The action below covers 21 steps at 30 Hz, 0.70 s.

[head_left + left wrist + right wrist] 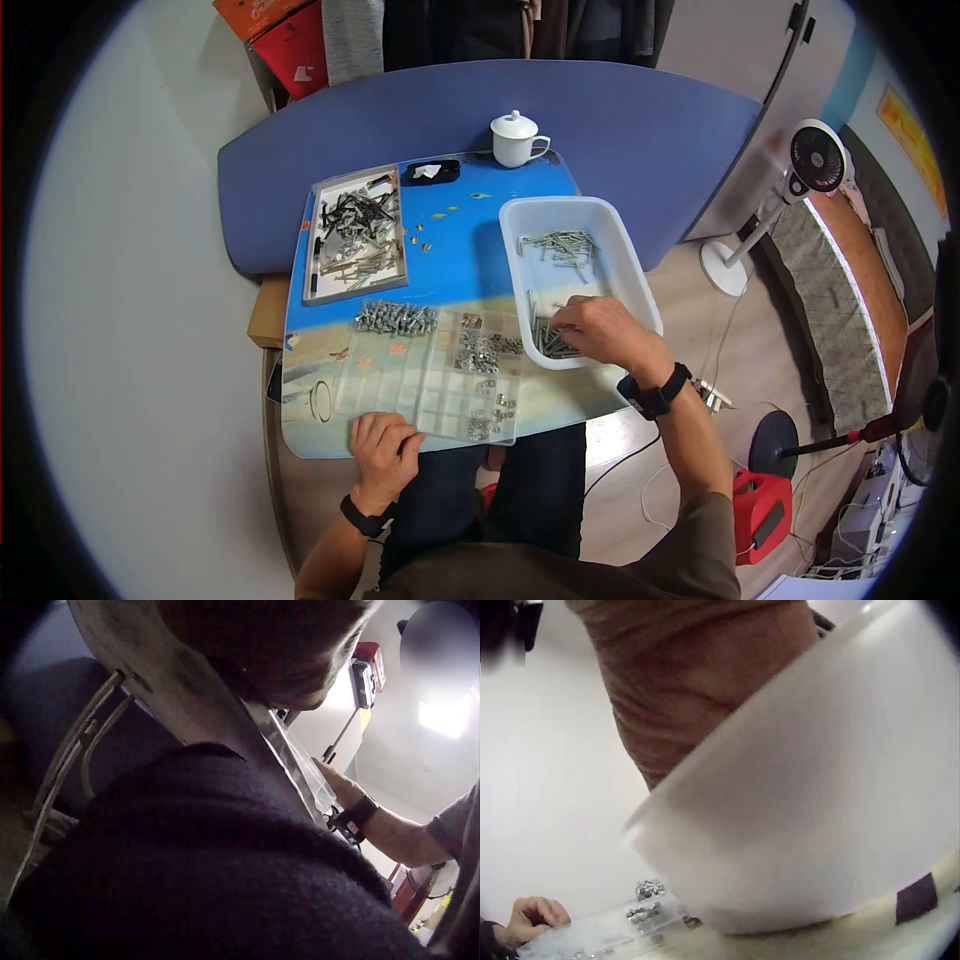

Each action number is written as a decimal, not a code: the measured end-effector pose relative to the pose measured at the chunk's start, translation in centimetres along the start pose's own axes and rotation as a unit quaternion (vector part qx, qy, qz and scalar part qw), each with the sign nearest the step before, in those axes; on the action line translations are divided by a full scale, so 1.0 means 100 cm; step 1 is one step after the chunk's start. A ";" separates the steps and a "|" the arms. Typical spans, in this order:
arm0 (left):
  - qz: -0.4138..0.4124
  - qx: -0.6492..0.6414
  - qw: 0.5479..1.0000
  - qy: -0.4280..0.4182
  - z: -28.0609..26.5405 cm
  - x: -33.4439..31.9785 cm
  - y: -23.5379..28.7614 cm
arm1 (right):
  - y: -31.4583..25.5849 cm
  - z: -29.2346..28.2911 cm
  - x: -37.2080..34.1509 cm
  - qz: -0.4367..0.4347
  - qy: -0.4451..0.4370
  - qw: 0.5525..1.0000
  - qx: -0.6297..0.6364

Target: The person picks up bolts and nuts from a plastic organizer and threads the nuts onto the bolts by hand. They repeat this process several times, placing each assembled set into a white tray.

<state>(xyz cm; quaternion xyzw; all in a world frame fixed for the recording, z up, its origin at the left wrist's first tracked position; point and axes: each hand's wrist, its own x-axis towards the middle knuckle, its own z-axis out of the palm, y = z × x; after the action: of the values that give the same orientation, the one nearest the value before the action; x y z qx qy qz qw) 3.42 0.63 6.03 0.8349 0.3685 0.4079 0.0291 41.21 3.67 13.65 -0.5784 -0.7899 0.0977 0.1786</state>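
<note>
- I have the long screws [553,340] inside the white tub [545,280], bunched at its near end; a 2nd bunch lies at the tub's far end.
- My right grip [600,330] reaches over the tub's near right corner, fingers bent down at the near bunch; the knuckles hide the tips, so I cannot tell whether a screw is pinched.
- My left grip [385,455] lies left of the tub, fingers bent at the near edge of the clear case [435,400]; I cannot tell if it pinches that edge.
- I judge each screw light, stiff, hard to damage and a little slippery; crossed shafts may drag neighbours along. I would pinch 1 mid-shaft, or just under the head.
- The tub's raised wall stands in the way, crowding my wrist and blocking the right wrist view of the fingertips.
- Just left of the tub, the case carries small nuts [478,352] and a heap of bolts [397,318]; a sideways sweep could scatter them.
- Farther left on the table [460,260] sits a shallow box [402,230] of mixed screws.
- Beyond the tub stands a lidded cup [514,148], probably fragile.
</note>
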 end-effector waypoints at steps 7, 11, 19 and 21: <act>-0.011 -0.031 0.999 -0.011 -0.002 0.001 -0.002 | 0.010 0.001 0.024 -0.008 -0.132 0.991 -0.014; -0.019 -0.059 0.998 -0.012 -0.007 0.001 -0.005 | 0.002 -0.012 0.021 -0.029 -0.135 0.990 -0.017; -0.111 -0.172 0.978 0.045 -0.016 0.010 0.005 | -0.003 -0.032 0.006 -0.052 -0.081 0.989 -0.115; -0.114 -0.167 0.978 0.054 -0.019 0.016 0.012 | -0.011 -0.036 0.005 -0.056 -0.059 0.991 -0.109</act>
<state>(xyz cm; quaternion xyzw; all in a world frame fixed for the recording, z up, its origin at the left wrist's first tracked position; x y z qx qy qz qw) 3.44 0.30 8.75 0.7476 0.3886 0.5020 0.1949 41.58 3.57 17.47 -0.5423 -0.8363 0.0346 0.0727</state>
